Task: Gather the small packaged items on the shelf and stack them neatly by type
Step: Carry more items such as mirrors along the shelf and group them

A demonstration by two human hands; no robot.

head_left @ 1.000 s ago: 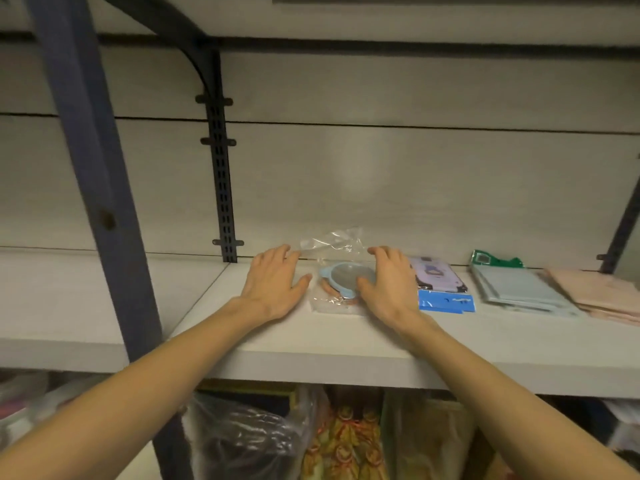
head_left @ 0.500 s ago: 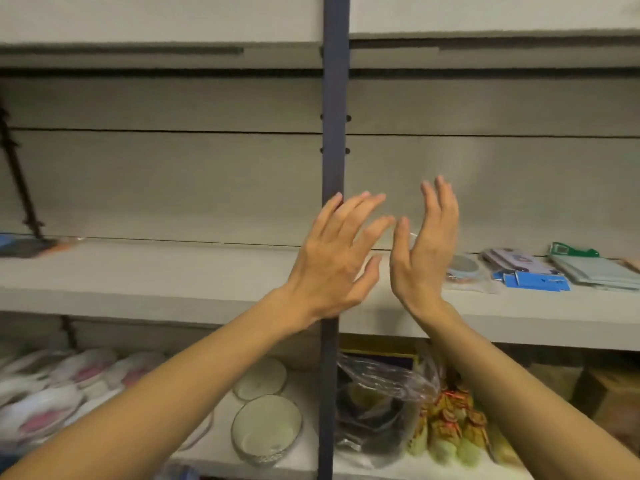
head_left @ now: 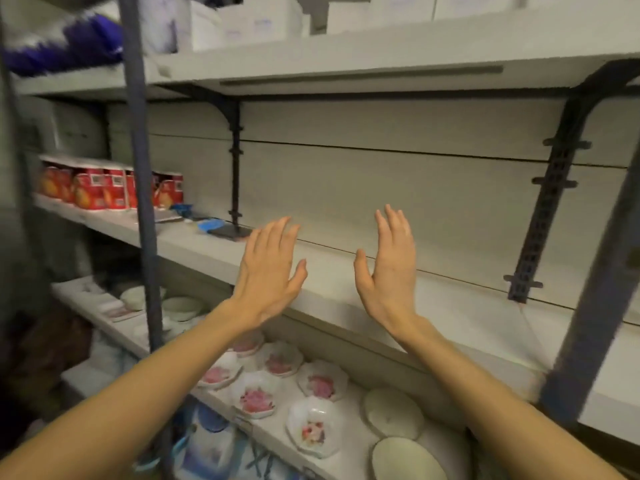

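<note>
Both my hands hang in the air in front of the grey shelf [head_left: 332, 271], fingers straight and holding nothing. My left hand [head_left: 270, 271] is a little left of the middle, my right hand [head_left: 388, 268] beside it with a gap between them. Further left on the same shelf lie small flat packaged items: a blue packet [head_left: 210, 224], a dark flat packet [head_left: 231, 232] and another blue item [head_left: 181, 209], all beyond my left hand's fingertips. The stretch of shelf behind my hands is bare. The packets I touched earlier are out of view.
Red-labelled cans [head_left: 110, 188] stand at the shelf's far left. A dark upright post [head_left: 142, 202] crosses the left side, another [head_left: 595, 306] the right edge. Flowered dishes [head_left: 258, 400] and plain plates [head_left: 393, 414] fill the lower shelf. White boxes [head_left: 242, 22] sit above.
My hands lifted off the bagged round item and rose open into the air. The view swung left along the shelf, so the earlier packets left the frame and the cans came in.
</note>
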